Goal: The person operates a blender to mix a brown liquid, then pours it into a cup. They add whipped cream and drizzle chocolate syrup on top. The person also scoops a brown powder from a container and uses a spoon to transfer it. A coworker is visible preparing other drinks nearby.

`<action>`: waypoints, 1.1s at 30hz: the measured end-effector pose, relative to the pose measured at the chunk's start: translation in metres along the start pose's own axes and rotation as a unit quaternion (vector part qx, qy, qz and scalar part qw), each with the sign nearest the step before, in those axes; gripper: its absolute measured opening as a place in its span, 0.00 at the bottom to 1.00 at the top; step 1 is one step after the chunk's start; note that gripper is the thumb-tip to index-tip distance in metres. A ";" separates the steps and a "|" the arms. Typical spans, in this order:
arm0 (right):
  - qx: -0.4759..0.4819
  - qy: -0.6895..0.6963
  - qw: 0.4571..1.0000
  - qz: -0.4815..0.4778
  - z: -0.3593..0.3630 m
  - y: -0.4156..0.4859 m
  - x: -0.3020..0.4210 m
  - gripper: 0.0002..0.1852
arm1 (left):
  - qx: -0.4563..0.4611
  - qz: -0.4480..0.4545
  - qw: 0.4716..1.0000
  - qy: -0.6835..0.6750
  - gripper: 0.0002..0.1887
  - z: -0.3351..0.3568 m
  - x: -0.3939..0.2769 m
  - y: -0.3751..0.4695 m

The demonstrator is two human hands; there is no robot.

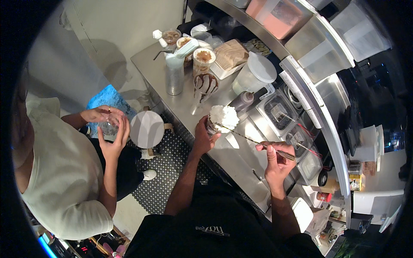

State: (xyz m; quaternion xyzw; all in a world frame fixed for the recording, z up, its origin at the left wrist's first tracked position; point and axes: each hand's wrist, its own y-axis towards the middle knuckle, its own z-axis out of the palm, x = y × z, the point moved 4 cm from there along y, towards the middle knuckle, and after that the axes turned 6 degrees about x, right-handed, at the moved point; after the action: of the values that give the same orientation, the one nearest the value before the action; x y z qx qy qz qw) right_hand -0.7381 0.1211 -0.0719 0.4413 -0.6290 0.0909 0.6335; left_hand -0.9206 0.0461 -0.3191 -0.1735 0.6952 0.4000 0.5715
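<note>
My left hand (205, 137) holds a cup by its side, above the front part of the steel counter (161, 69). A tall swirl of whipped cream (225, 117) tops this cup. To the right, my right hand (278, 159) grips the handle of a long thin metal utensil (243, 136); its far end reaches the cream's lower edge. Just behind the cream lies or leans a squeeze bottle of dark sauce (242, 100). A clear glass streaked with chocolate sauce (205, 84) stands beyond, near a cream-topped drink with brown crumbs (204, 58) and a metal whipped-cream dispenser (175, 75).
A co-worker (67, 161) stands at the left with a clear cup (110, 125) in both hands, beside a round white stool or bin top (147, 129). A lidded pitcher (255, 72), brown napkins (230, 54) and topping containers (279, 111) line the back; a shelf (335, 142) arches overhead.
</note>
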 end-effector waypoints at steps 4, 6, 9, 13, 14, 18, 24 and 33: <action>-0.002 0.008 1.000 0.003 -0.005 0.011 0.000 0.05 | -0.046 0.066 0.986 0.145 0.49 0.005 -0.016 0.001; -0.003 0.006 1.000 0.012 -0.009 0.014 0.000 0.05 | -0.035 0.004 0.995 0.088 0.50 0.009 -0.009 0.001; 0.002 0.050 0.999 0.011 -0.016 0.016 0.005 0.04 | -0.040 -0.030 0.998 0.033 0.51 0.011 0.002 0.000; 0.050 0.054 0.997 -0.022 -0.026 0.017 0.013 0.04 | -0.021 -0.040 0.998 0.042 0.50 0.009 0.013 -0.004; 0.065 0.056 0.996 -0.022 -0.027 0.017 0.013 0.04 | -0.019 -0.043 0.999 0.019 0.50 0.008 0.015 -0.004; 0.095 0.047 0.994 -0.010 -0.027 0.019 0.007 0.04 | -0.006 -0.083 0.995 -0.060 0.49 0.009 0.019 -0.004; 0.090 0.043 0.995 -0.014 -0.021 0.035 -0.009 0.03 | 0.003 -0.082 0.996 -0.028 0.48 0.006 0.015 -0.003; 0.114 0.068 0.990 -0.038 -0.032 0.033 0.004 0.06 | -0.036 -0.058 0.998 0.016 0.52 0.012 0.011 -0.002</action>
State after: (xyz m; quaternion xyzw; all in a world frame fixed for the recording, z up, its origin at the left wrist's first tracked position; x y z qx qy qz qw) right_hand -0.7363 0.1604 -0.0482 0.5266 -0.5528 0.1676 0.6237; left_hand -0.9148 0.0561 -0.3307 -0.2402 0.6781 0.3876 0.5765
